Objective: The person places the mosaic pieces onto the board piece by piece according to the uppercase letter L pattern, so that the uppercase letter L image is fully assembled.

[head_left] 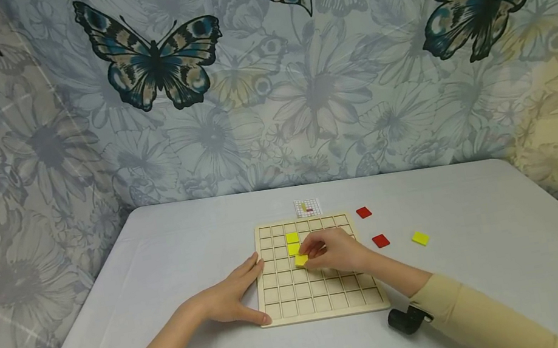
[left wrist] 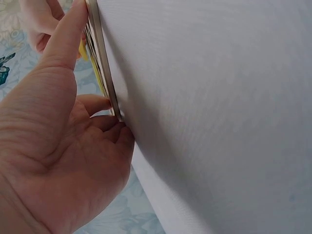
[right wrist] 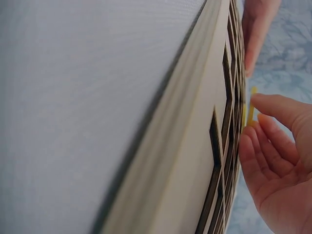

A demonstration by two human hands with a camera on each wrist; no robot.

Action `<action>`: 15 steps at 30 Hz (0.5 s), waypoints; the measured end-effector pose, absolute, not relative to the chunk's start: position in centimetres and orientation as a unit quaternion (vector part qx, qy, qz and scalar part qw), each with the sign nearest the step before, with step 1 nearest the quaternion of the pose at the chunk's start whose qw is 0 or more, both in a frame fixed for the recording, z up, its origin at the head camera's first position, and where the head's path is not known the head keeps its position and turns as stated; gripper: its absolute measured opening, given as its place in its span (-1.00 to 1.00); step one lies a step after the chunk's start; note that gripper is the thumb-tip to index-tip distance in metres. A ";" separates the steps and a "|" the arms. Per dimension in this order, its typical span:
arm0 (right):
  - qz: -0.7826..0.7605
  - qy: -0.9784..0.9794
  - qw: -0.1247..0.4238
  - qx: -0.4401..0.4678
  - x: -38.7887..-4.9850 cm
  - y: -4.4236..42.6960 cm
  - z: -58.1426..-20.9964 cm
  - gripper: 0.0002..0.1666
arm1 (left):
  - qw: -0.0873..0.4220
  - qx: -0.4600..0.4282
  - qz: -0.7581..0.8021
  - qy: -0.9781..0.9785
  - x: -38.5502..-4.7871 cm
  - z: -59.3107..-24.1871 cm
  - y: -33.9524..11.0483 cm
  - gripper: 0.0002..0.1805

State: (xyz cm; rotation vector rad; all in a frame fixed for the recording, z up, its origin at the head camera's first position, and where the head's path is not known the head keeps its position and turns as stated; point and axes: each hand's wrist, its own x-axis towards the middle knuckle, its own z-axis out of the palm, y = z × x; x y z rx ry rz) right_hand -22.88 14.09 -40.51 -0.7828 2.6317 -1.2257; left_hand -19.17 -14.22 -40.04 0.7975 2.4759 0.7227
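A pale wooden grid board (head_left: 329, 307) lies on the table. Two yellow square tiles (head_left: 292, 237) fill neighbouring cells, one below the other, in its upper part. My right hand (head_left: 337, 250) pinches another yellow tile (head_left: 301, 261) between thumb and fingers, just below those two. In the right wrist view this tile (right wrist: 251, 107) shows edge-on, slightly off the board's surface. My left hand (head_left: 227, 296) is spread along the board's left side, its fingers and thumb touching the edge. The left wrist view shows the left hand (left wrist: 73, 141) against the board's rim (left wrist: 103, 58).
Right of the board lie two red tiles, one farther back (head_left: 364, 213) and one nearer (head_left: 381, 240), and a loose yellow tile (head_left: 420, 238). A small printed grid card (head_left: 307, 207) lies behind the board. Butterfly-patterned cloth (head_left: 273, 138) hangs behind the white table (head_left: 200, 230).
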 end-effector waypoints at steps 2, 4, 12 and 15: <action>-0.404 0.873 0.067 -0.263 -23.0 14.0 -40.6 -0.78 | 0.218 0.290 0.261 0.894 -19.2 -40.0 -14.3 0.24; -0.402 0.874 0.068 -0.266 -23.0 13.9 -40.6 -0.78 | 0.218 0.292 0.262 0.894 -19.2 -40.1 -14.3 0.25; -0.390 0.874 0.063 -0.283 -23.0 13.7 -40.4 -0.80 | 0.220 0.291 0.267 0.892 -19.2 -40.2 -14.3 0.25; -0.383 0.874 0.055 -0.295 -23.0 13.7 -40.4 -0.81 | 0.221 0.290 0.267 0.892 -19.2 -40.2 -14.3 0.25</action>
